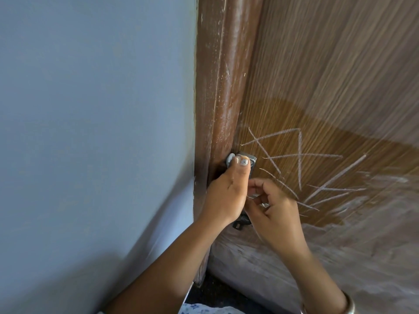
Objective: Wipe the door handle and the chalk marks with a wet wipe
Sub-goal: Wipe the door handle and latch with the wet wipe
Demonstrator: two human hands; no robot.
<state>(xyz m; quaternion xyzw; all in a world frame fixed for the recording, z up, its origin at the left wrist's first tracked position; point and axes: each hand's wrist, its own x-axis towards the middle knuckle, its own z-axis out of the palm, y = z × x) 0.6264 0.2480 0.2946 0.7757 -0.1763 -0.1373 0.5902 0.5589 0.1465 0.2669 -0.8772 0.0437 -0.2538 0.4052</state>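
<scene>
A metal door handle plate sits at the left edge of a brown wooden door. My left hand presses a small white wet wipe against the top of the plate, thumb on the metal. My right hand is curled around the handle's lever, which is mostly hidden by the fingers. White chalk marks cross the door to the right of the handle in several straight lines.
A dark brown door frame runs up beside the handle. A pale blue wall fills the left. Clear plastic film covers the door's lower part. A bangle circles my right wrist.
</scene>
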